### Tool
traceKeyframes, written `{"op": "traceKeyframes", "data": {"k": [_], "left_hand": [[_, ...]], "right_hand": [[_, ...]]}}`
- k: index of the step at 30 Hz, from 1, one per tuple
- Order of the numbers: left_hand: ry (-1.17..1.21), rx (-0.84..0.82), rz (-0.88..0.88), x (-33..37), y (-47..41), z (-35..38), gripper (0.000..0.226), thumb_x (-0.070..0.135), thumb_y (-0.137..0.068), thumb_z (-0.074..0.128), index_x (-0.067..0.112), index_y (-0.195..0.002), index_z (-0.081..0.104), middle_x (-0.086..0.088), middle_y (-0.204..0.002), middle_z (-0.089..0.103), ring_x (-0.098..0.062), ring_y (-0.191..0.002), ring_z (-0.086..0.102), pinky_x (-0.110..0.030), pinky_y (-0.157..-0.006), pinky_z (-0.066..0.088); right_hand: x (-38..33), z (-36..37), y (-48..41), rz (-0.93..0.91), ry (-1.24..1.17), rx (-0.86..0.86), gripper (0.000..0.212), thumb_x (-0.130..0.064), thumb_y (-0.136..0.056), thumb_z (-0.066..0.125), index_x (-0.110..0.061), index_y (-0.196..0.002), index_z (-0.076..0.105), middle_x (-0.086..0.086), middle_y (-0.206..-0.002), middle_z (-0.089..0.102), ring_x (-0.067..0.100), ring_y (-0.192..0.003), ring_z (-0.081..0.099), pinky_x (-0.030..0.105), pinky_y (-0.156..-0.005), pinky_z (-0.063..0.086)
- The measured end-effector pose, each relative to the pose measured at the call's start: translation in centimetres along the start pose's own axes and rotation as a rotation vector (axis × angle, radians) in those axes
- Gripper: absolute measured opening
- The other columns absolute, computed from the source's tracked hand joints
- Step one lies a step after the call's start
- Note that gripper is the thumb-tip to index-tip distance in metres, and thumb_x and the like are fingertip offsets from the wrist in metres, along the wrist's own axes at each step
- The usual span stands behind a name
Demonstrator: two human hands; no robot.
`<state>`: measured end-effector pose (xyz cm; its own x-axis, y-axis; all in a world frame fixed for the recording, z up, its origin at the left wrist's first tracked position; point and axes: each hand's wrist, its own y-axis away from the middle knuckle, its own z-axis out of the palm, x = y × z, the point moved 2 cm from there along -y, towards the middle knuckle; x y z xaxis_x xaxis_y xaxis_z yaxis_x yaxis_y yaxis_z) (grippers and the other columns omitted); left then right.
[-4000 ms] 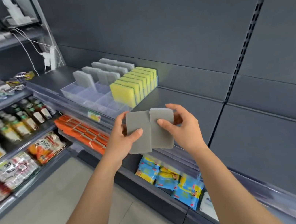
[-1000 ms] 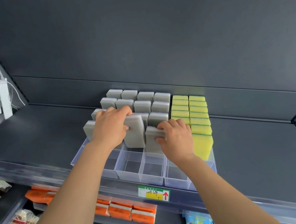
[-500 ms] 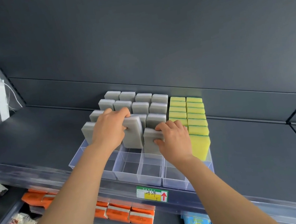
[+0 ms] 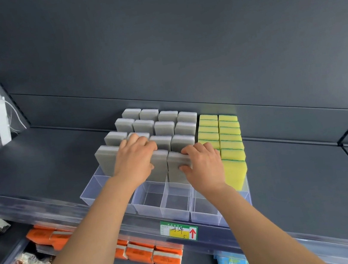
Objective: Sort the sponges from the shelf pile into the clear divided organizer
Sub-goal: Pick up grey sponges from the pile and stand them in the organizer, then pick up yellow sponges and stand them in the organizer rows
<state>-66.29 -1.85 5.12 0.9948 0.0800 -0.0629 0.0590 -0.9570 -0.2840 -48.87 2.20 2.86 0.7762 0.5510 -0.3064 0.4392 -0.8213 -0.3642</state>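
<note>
At centre frame, on the dark grey shelf point(image 4: 48, 159), sits the clear divided organizer point(image 4: 175, 202). Grey sponges point(image 4: 167, 116) stand upright in its four left columns, one to a compartment. Yellow-green sponges point(image 4: 229, 133) pack the two columns at its right. The left hand point(image 4: 134, 160) curls its fingers over the top of a held grey sponge point(image 4: 161, 164) and grips it. The right hand point(image 4: 203, 166) pinches the neighbouring sponge point(image 4: 175, 170) by its upper edge, fingers on top and thumb on the near face. Both stand upright with their lower ends inside adjoining compartments, just behind the front row. A yellow price label point(image 4: 178, 230) hangs on the shelf edge below, above orange packets point(image 4: 141, 252).
</note>
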Motion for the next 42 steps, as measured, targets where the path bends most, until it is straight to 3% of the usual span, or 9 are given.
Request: {"op": "traceKeyframes", "data": {"k": [12, 23, 31, 37, 42], "left_hand": [[-0.005, 0.020, -0.031, 0.3, 0.2, 0.4, 0.037, 0.035, -0.077, 0.073, 0.028, -0.111, 0.059, 0.011, -0.106, 0.056, -0.016, -0.108, 0.043, -0.031, -0.083, 0.025], [0.104, 0.019, -0.031, 0.6, 0.8, -0.6, 0.047, 0.036, -0.078, 0.073, 0.029, -0.122, 0.057, 0.005, -0.115, 0.053, -0.020, -0.114, 0.039, -0.033, -0.092, 0.027], [0.209, 0.125, 0.175, 5.4, -0.5, -2.7, 0.037, 0.037, -0.082, 0.065, 0.025, -0.117, 0.060, 0.005, -0.114, 0.058, -0.021, -0.112, 0.044, -0.036, -0.089, 0.033], [0.216, 0.078, 0.360, 12.4, -1.1, -1.9, 0.039, 0.034, -0.088, 0.060, 0.022, -0.125, 0.056, 0.006, -0.126, 0.055, -0.016, -0.120, 0.045, -0.035, -0.100, 0.032], [0.181, 0.032, 0.498, 19.3, -1.4, -0.9, 0.038, 0.026, -0.086, 0.059, 0.023, -0.124, 0.055, 0.004, -0.127, 0.051, -0.018, -0.121, 0.042, -0.033, -0.097, 0.033]], "right_hand": [[0.1, 0.2, -0.1, -0.068, -0.009, 0.013, 0.029, -0.023, -0.080, 0.070, -0.020, -0.108, 0.063, 0.000, -0.100, 0.063, 0.026, -0.094, 0.051, 0.035, -0.080, 0.034], [0.3, -0.9, 1.1, -0.038, 0.041, 0.023, 0.045, -0.040, -0.085, 0.063, -0.020, -0.124, 0.056, 0.003, -0.118, 0.057, 0.025, -0.109, 0.046, 0.034, -0.091, 0.036], [4.1, -4.0, 3.5, 0.128, 0.114, 0.157, 0.037, -0.036, -0.090, 0.058, -0.016, -0.120, 0.059, 0.005, -0.120, 0.059, 0.028, -0.110, 0.051, 0.040, -0.089, 0.039], [9.0, -6.4, 7.4, 0.290, 0.247, 0.098, 0.043, -0.036, -0.090, 0.057, -0.020, -0.129, 0.050, 0.001, -0.131, 0.052, 0.024, -0.123, 0.042, 0.035, -0.101, 0.030], [13.8, -8.8, 11.5, 0.436, 0.321, 0.046, 0.045, -0.036, -0.089, 0.055, -0.023, -0.131, 0.046, -0.001, -0.131, 0.050, 0.022, -0.125, 0.039, 0.034, -0.103, 0.026]]}}
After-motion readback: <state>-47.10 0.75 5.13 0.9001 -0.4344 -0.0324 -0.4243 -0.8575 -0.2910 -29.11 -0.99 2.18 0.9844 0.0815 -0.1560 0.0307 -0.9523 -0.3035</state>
